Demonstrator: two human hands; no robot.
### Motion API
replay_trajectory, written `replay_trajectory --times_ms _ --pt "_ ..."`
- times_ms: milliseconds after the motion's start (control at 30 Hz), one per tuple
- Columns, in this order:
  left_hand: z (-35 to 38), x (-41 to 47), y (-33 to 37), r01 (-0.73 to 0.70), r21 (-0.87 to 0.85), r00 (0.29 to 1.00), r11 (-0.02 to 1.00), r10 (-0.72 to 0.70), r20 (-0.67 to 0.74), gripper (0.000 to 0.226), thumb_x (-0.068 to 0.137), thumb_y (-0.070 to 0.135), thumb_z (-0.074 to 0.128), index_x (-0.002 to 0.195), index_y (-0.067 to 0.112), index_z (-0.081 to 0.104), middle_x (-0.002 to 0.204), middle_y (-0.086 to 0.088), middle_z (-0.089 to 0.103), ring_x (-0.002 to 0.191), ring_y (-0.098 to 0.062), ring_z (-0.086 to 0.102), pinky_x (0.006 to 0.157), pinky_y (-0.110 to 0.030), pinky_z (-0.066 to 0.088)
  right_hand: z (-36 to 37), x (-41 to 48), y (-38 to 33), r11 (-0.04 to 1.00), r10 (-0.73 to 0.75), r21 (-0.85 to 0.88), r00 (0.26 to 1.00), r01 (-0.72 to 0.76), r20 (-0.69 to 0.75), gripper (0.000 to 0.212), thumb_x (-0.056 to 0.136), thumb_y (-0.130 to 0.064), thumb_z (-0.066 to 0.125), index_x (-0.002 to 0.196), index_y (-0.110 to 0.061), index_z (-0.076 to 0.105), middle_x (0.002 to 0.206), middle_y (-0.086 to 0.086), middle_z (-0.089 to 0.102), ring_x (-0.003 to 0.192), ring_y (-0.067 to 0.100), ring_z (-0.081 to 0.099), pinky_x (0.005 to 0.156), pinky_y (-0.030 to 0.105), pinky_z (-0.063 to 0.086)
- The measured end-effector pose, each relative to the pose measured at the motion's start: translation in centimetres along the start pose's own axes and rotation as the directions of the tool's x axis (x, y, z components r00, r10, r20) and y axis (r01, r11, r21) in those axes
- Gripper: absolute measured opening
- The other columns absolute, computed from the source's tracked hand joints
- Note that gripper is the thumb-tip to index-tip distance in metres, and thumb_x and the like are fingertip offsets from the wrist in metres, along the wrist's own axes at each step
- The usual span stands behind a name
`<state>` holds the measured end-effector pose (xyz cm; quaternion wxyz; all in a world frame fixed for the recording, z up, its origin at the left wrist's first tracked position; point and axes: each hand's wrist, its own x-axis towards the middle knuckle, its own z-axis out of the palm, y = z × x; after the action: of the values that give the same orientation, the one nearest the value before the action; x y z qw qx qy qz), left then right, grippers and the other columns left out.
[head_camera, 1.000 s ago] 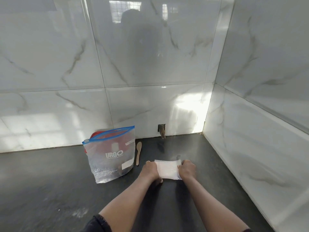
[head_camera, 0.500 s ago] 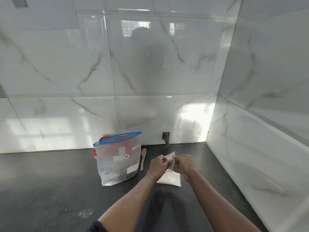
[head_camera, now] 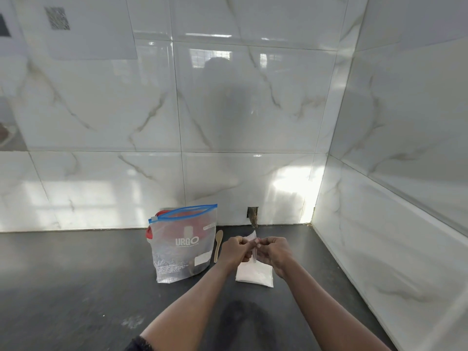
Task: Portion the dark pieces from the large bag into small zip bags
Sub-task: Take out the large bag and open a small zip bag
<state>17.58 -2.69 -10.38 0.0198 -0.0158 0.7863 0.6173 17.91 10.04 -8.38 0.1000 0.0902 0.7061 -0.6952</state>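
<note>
Since a second ago I see both hands have come up off the stack of small zip bags (head_camera: 254,274), where they were pressing flat, and the view has tilted upward, so more wall tile shows. I take the large bag (head_camera: 182,243) as my landmark. It stands upright on the dark counter (head_camera: 76,274) near the wall, its blue zip strip across the top, with white lettering reading "URGO" on the front; a smaller line beneath it and a white label near its lower right corner are too small to read. Dark pieces sit low inside it, and something red shows behind its upper left edge. Just right of the bag a wooden spoon (head_camera: 218,245) lies on the counter, apart from it. Farther right, the left hand (head_camera: 234,250) and the right hand (head_camera: 274,252) meet above the stack, each with fingertips pinched shut on one small clear zip bag (head_camera: 254,245), held upright and edge-on between them. The stack lies flat on the counter below the hands, to the right of the large bag. High on the wall, up and left of the bag, hangs a sheet with a blurred QR code (head_camera: 57,18).
</note>
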Motion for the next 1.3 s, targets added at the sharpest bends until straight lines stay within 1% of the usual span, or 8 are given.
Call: replay_trajectory --times_ms 267,467,633,800,1033,1133,1200,1300 --pt "0.0 -0.4 0.6 -0.04 0.099 0.999 0.994 0.037 0.025 0.018 0.089 0.02 0.063 0.077 0.007 0.061 0.064 -0.006 0.061 0.054 -0.011 0.056 0.057 -0.02 0.051 0.7 -0.3 0.1 0.92 -0.121 -0.384 0.988 0.076 -0.094 0.03 0.09 -0.005 0.054 0.061 -0.011 0.058 0.075 0.011 0.061 0.076 0.024 0.059 0.081 0.044 0.056" --pt "0.1 -0.7 1.4 -0.012 0.251 1.0 0.968 0.009 0.014 0.026 0.084 0.012 0.057 0.058 0.011 0.055 0.057 -0.005 0.058 0.047 -0.011 0.051 0.055 -0.025 0.046 1.1 -1.3 -0.4 0.608 -0.273 -0.78 0.962 0.151 -0.026 0.026 0.093 -0.005 0.039 0.104 0.002 0.061 0.11 0.016 0.062 0.086 0.023 0.052 0.068 0.024 0.036" --pt "-1.3 -1.0 1.2 -0.018 0.411 0.999 0.911 0.03 -0.023 0.032 0.086 0.02 0.059 0.055 0.016 0.053 0.066 0.01 0.047 0.061 0.012 0.026 0.057 -0.006 0.027 0.1 -1.1 -0.2 0.568 -0.303 -0.813 0.951 0.128 -0.062 0.024 0.092 -0.002 0.038 0.1 0.006 0.059 0.107 0.018 0.06 0.082 0.026 0.052 0.065 0.026 0.036" --pt "-1.5 -0.8 1.0 -0.036 0.375 0.999 0.926 0.022 0.041 0.033 0.084 0.023 0.06 0.052 0.018 0.055 0.076 -0.004 0.064 0.068 0.001 0.038 0.062 -0.008 0.025 0.3 -1.5 -0.1 0.628 -0.348 -0.738 0.937 0.245 0.015 0.029 0.087 -0.003 0.048 0.064 -0.02 0.044 0.078 0.003 0.055 0.072 0.019 0.047 0.053 0.018 0.033" --pt "-1.8 -1.4 1.3 -0.062 0.355 0.997 0.933 0.042 0.063 0.039 0.088 0.022 0.057 0.049 0.018 0.052 0.095 -0.006 0.068 0.072 0.001 0.043 0.061 -0.01 0.029 0.3 -1.6 -0.3 0.643 -0.309 -0.704 0.943 0.302 0.122 0.019 0.073 -0.003 0.069 0.072 -0.021 0.067 0.085 0.01 0.068 0.083 0.023 0.065 0.069 0.022 0.05" --pt "-2.2 -1.3 1.3 -0.056 0.369 0.997 0.928 0.029 0.078 0.039 0.087 0.019 0.059 0.049 0.018 0.052 0.092 0.0 0.065 0.079 0.002 0.049 0.068 0.001 0.027 0.1 -1.1 0.0 0.582 -0.28 -0.761 0.95 0.285 0.141 0.027 0.079 0.006 0.053 0.084 -0.009 0.075 0.088 0.011 0.066 0.082 0.024 0.063 0.076 0.03 0.054" --pt "-2.2 -1.0 1.1 -0.085 0.405 0.993 0.91 0.041 0.115 0.04 0.083 0.026 0.064 0.045 0.019 0.05 0.092 -0.004 0.069 0.094 -0.006 0.057 0.087 -0.013 0.021 0.1 -0.9 0.2 0.512 -0.26 -0.816 0.954 0.267 0.148 0.037 0.083 0.005 0.043 0.098 -0.008 0.075 0.106 0.011 0.068 0.095 0.023 0.063 0.079 0.025 0.049" --pt "-2.1 -0.5 1.0 -0.138 0.461 0.985 0.877 0.073 0.157 0.041 0.074 0.049 0.063 0.045 0.023 0.049 0.077 -0.002 0.068 0.093 -0.015 0.062 0.084 -0.019 0.02 0.2 -0.7 0.0 0.505 -0.233 -0.827 0.962 0.246 0.144 0.044 0.083 0.002 0.04 0.108 -0.015 0.073 0.119 0.009 0.066 0.103 0.022 0.062 0.08 0.023 0.047"
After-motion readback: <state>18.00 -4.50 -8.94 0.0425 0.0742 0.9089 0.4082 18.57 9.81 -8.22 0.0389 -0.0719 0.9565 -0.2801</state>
